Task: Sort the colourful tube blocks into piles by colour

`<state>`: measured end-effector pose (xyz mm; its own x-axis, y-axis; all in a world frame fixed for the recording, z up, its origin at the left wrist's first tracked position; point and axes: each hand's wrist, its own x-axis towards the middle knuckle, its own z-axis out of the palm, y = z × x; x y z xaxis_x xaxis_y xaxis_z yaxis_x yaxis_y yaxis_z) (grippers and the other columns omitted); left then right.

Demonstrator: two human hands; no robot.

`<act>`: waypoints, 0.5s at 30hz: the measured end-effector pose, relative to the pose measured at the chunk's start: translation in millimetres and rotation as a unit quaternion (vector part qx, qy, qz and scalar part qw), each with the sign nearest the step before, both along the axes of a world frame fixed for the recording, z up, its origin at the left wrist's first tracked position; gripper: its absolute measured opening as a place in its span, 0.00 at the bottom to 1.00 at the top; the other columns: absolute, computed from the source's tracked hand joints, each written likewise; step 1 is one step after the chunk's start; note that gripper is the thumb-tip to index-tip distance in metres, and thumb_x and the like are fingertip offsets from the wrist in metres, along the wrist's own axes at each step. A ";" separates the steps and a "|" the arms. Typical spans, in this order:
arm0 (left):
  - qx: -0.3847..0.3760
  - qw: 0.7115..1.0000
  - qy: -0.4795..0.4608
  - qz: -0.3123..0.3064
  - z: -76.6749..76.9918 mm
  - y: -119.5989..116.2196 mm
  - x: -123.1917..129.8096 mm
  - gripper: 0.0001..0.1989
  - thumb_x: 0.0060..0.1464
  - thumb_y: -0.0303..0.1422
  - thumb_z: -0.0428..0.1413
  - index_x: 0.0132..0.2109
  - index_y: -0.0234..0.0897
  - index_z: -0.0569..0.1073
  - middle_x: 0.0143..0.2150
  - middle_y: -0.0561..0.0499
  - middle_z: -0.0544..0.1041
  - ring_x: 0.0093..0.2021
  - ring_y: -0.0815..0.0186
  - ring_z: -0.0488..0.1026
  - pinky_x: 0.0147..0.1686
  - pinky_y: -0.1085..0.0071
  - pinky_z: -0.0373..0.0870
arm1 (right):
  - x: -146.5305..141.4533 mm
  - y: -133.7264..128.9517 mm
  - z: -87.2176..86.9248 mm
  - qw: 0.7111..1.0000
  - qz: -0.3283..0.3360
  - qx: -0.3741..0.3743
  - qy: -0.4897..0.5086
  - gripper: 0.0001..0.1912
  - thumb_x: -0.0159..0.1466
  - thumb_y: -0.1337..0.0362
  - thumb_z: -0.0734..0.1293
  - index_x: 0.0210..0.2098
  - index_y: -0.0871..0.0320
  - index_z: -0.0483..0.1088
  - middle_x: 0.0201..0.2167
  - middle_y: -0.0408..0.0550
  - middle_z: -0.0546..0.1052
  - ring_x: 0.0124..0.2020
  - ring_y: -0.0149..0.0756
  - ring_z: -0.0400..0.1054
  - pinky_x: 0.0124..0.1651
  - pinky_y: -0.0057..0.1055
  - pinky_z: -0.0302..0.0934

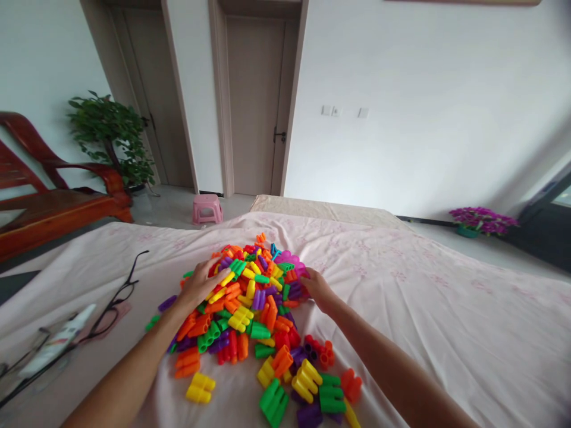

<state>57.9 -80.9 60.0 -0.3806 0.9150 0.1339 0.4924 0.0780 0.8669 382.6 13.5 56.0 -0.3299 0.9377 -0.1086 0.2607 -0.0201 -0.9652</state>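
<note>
A heap of colourful plastic building blocks (241, 318) lies on the pink cloth, in red, orange, yellow, green and purple. Many blocks have joined tube or finger shapes. My left hand (203, 285) rests on the heap's left side, thumb and fingers apart among the blocks; its far fingers are partly hidden. At the heap's right edge, my right hand (317, 290) is closed at the side of a magenta plastic container (300, 266) with a scalloped edge. Blocks cover much of that container. Several loose blocks, including a yellow block (200, 388), are scattered nearer me.
Black-framed glasses (107, 312) and a white tube (60, 340) lie at left on the cloth (428, 333). Beyond are a pink stool (207, 209), a wooden bench (62, 205), a green plant (111, 137), doors and purple flowers (482, 219).
</note>
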 end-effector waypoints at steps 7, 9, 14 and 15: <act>0.016 0.985 -0.136 -0.101 13.7 29.4 40.8 0.29 0.47 0.51 0.61 0.51 0.37 0.76 0.51 0.42 0.79 0.55 0.51 0.73 0.55 0.57 0.68 | -36.7 -11.5 6.7 0.997 -0.017 -0.026 0.077 0.06 0.52 0.66 0.60 0.31 0.58 0.63 0.18 0.39 0.71 0.17 0.29 0.65 0.20 0.23 0.61; 0.022 0.978 -0.173 -0.118 15.6 33.4 47.2 0.30 0.49 0.50 0.59 0.54 0.35 0.74 0.51 0.41 0.79 0.53 0.52 0.75 0.54 0.57 0.69 | -48.0 -11.2 12.4 0.998 -0.013 0.004 0.056 0.06 0.54 0.67 0.59 0.33 0.58 0.64 0.19 0.40 0.73 0.18 0.29 0.67 0.21 0.24 0.62; 0.046 0.967 -0.219 -0.119 25.7 32.8 48.8 0.30 0.52 0.49 0.57 0.58 0.38 0.69 0.51 0.44 0.79 0.51 0.57 0.76 0.52 0.59 0.72 | -62.7 -15.5 42.0 0.989 0.019 0.126 -0.077 0.07 0.62 0.66 0.57 0.36 0.58 0.65 0.21 0.41 0.72 0.19 0.31 0.68 0.24 0.24 0.60; 0.050 0.966 -0.223 -0.118 29.9 31.5 45.7 0.29 0.52 0.49 0.58 0.57 0.38 0.70 0.50 0.44 0.79 0.50 0.57 0.77 0.51 0.60 0.72 | -62.9 -16.6 48.8 0.982 0.029 0.157 -0.102 0.07 0.63 0.66 0.57 0.37 0.57 0.65 0.22 0.42 0.73 0.21 0.31 0.69 0.25 0.24 0.60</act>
<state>103.7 -49.4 89.8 -0.2036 0.9743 0.0967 0.0616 -0.0859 0.9944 319.6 -3.1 104.8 -0.3846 0.9161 0.1134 0.4415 0.2905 -0.8490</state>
